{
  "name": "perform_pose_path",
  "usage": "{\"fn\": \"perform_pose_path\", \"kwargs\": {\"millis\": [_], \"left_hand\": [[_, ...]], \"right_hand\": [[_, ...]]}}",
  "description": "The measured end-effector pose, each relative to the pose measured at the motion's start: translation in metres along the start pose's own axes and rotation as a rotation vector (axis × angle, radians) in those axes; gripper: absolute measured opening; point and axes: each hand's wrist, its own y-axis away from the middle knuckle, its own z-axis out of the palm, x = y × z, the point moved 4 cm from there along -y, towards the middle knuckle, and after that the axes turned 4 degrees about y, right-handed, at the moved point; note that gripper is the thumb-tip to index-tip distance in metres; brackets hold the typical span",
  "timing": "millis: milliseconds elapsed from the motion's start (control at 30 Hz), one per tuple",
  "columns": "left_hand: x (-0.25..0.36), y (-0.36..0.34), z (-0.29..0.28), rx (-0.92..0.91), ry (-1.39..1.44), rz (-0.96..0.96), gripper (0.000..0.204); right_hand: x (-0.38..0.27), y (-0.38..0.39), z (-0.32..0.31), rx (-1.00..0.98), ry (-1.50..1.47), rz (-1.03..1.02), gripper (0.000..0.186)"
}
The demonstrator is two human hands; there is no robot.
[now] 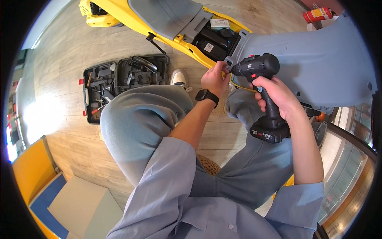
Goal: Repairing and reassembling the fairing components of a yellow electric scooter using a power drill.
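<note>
Bare wooden floor [127, 43] lies open between the tool case [116, 73] and the yellow body panel [137, 18], but a thin black lever [158, 46] juts into that gap. A shoe [178, 77] stands between the case and the left hand [214, 83]. The drill [262, 67] fills the room between both hands. The compartment [203, 33] ahead is open from above, though a white box [219, 24] and black parts [214, 43] crowd it. The grey panel [314, 59] blocks the right hand's [277, 93] far side; knees [137, 115] hem in below.
</note>
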Motion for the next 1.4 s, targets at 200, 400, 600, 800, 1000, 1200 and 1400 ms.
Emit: {"fn": "perform_pose_path", "kwargs": {"millis": [200, 400, 600, 800, 1000, 1200, 1400], "left_hand": [[0.007, -0.002, -0.002, 0.020, 0.044, 0.043, 0.026], [0.025, -0.014, -0.015, 0.141, 0.295, -0.233, 0.027], [0.049, -0.040, -0.038, -0.207, 0.353, -0.013, 0.037], [-0.031, -0.003, -0.032, 0.078, 0.067, -0.404, 0.023], [-0.059, 0.037, 0.018, -0.114, 0.524, -0.863, 0.028], [-0.049, 0.034, 0.034, -0.126, 0.781, -0.892, 0.023], [-0.034, 0.034, 0.034, -0.108, 0.737, -0.780, 0.027]], "right_hand": [[-0.002, -0.001, -0.002, -0.010, -0.011, 0.004, 0.022], [0.002, 0.000, -0.003, -0.015, 0.001, 0.036, 0.031], [-0.001, 0.003, 0.000, 0.012, 0.013, -0.036, 0.047], [-0.004, 0.004, -0.001, 0.031, 0.033, -0.071, 0.048], [-0.001, 0.002, -0.003, -0.013, -0.027, -0.065, 0.042], [-0.001, 0.002, -0.001, 0.004, -0.019, -0.011, 0.036], [-0.001, 0.002, -0.002, 0.036, -0.009, -0.003, 0.030]]}}
